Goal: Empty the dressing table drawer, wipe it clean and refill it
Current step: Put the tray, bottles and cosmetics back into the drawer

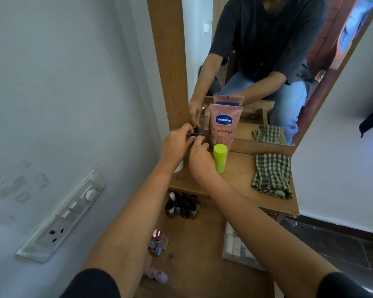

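While bottles (182, 206) are waiting in the drawer (202, 244), left hand (176, 145) and right hand (200, 157) are pinching a small dark item (194, 135) mid-frame; emptying is looking unfinished.

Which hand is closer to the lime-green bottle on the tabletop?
Right. The right hand sits just left of the lime-green bottle, nearly touching it; the left hand is farther left, beyond the right one. Both pinch a small dark item between them.

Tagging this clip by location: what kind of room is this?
Probably a home bedroom or dressing corner: wooden dressing table with tall mirror, Vaseline lotion tube on it, nail polish bottles in the open drawer.
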A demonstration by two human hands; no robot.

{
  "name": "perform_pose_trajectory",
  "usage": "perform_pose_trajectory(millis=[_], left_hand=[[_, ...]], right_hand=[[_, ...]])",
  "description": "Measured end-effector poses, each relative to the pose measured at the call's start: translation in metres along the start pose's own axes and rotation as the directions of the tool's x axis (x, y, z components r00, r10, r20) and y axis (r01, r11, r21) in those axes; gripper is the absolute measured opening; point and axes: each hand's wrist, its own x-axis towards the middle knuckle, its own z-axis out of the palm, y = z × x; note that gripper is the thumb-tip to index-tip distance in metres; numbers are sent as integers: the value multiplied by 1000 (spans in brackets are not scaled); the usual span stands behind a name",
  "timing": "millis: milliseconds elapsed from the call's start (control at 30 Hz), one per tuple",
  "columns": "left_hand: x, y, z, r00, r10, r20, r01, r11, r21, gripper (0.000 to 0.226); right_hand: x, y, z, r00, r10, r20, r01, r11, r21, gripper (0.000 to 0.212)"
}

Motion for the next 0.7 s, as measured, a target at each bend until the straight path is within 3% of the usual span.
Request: perform_pose_trajectory(millis=[133, 400, 600, 700], left_hand=[[2, 5, 2, 999, -48, 4, 48, 998, -26, 10], [-3, 8, -5, 987, -157, -25, 149, 966, -210, 11], [-18, 15, -24, 935, -345, -79, 279, 858, -431, 12], [-35, 21, -37, 926, -371, -70, 294, 824, -485, 13]], right_hand=[[3, 0, -8, 999, 41, -7, -41, 998, 47, 30], [-2, 5, -13, 996, 21, -89, -15, 998, 65, 32], [-45, 8, -43, 1000, 5, 15, -9, 962, 273, 33], [-80, 15, -49, 995, -43, -90, 78, 899, 431, 14]])
